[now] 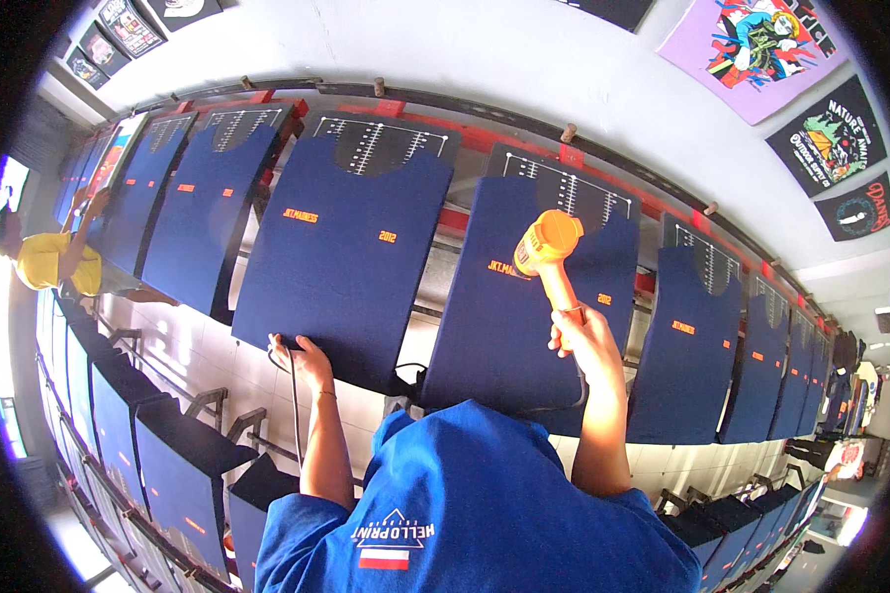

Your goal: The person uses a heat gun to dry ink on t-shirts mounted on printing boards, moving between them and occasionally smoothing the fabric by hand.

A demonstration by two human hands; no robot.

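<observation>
My right hand (585, 338) grips an orange heat gun (556, 247) by its handle. The gun is held over a navy shirt (485, 336) with small orange print, and it hides part of that print. A dark cord hangs below the right hand. At the lower edge of the neighbouring navy shirt (351, 247) on the left is my left hand (307, 364), its fingers closed around a black cord (296, 420). Both shirts lie flat on dark boards, and white ruler marks (366, 143) show at their necklines.
More navy shirts (684, 346) lie on boards along the curved row to both sides. Behind me runs a second row of boards (193, 465). A person in a yellow top (59, 262) stands at far left, another person (845, 460) at far right. A metal rail (524, 124) borders the far side.
</observation>
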